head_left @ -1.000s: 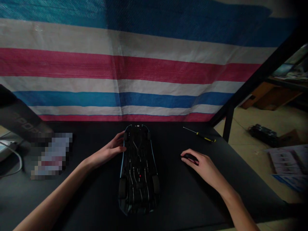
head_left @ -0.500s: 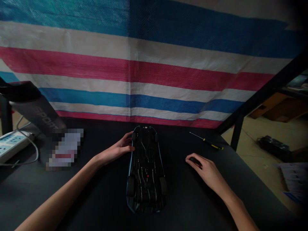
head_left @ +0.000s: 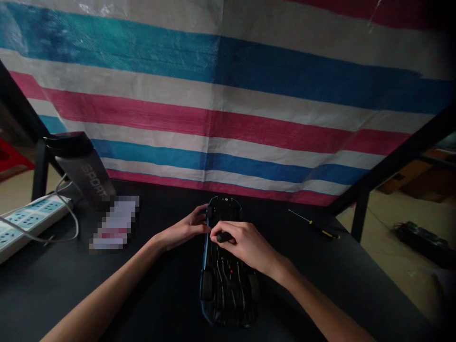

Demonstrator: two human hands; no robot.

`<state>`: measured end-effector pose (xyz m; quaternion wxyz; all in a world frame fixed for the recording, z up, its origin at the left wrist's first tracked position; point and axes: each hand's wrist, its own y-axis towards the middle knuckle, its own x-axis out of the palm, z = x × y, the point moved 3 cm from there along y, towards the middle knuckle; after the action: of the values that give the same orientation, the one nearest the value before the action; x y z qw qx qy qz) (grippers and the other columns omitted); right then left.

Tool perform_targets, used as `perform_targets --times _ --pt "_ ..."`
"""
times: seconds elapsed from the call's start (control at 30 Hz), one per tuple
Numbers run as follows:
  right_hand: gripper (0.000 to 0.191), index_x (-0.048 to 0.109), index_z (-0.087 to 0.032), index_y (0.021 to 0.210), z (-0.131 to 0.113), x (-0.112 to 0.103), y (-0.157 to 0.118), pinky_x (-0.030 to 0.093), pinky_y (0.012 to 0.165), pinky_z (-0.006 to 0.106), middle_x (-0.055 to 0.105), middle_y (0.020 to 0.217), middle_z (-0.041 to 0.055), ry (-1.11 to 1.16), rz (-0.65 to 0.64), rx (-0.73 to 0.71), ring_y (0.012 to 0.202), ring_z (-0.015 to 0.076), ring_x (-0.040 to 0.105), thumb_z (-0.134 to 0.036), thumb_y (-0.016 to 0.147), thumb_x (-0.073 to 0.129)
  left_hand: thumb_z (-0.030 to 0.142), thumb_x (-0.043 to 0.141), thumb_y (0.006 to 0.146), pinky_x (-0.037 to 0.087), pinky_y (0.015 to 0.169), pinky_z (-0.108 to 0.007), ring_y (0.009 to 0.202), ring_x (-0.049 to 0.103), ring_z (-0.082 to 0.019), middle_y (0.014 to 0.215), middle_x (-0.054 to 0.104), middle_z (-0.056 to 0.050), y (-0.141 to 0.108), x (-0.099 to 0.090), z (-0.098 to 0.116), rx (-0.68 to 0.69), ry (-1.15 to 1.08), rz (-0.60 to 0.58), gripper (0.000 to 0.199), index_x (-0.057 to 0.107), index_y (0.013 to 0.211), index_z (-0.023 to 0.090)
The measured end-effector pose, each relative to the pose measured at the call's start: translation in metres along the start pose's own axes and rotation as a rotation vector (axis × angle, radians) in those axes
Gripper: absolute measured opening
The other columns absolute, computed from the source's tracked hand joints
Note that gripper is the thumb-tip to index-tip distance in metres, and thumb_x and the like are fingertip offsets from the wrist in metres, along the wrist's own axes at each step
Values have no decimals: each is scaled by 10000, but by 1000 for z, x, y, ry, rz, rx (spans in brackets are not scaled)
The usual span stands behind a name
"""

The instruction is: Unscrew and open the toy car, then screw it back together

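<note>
A toy car (head_left: 231, 289) lies upside down on the black table, its black underside with wheels and moulded pipes facing up and blue body edges showing. My left hand (head_left: 185, 230) grips its left side near the far wheel, with the thumb and fingers against the edge. Over the car's far half, my right hand (head_left: 245, 242) is closed around a short black handle (head_left: 224, 236); its working end is hidden by the fingers, so contact with the underside cannot be told. To the right lies a black and yellow screwdriver (head_left: 318, 229) with a thin metal shaft.
A grey sports bottle (head_left: 83, 166) leans at the left, beside a white power strip (head_left: 32, 218) with a looped cable. A blurred-out flat item (head_left: 116, 223) lies near it. Striped sheeting (head_left: 213, 118) hangs behind the table (head_left: 160, 299), between black frame bars.
My right hand has moved left, from the table beside the car to above its underside, still holding the black handle. My left hand stays at the car's side. The view has shifted slightly.
</note>
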<state>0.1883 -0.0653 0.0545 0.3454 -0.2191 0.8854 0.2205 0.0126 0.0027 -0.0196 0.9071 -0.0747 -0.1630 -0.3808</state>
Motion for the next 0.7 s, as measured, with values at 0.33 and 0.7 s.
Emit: perform_targets --times 0.33,0.7 --pt "110 685 -252 1005 5 5 7 517 748 241 725 988 -20 -16 -18 1 868 145 687 -176 956 623 157 743 820 283 1176 -542 1354 502 -312 1460 520 -136 1 -4 -6 0 -11 14 816 339 1522 259" --pt "144 702 -261 1047 8 3 9 519 798 258 736 1039 -8 21 -3 -14 918 154 698 -193 970 602 167 749 815 296 1169 -524 1345 510 -313 1441 533 -143 0 -2 -3 -7 -20 4 816 337 1515 241"
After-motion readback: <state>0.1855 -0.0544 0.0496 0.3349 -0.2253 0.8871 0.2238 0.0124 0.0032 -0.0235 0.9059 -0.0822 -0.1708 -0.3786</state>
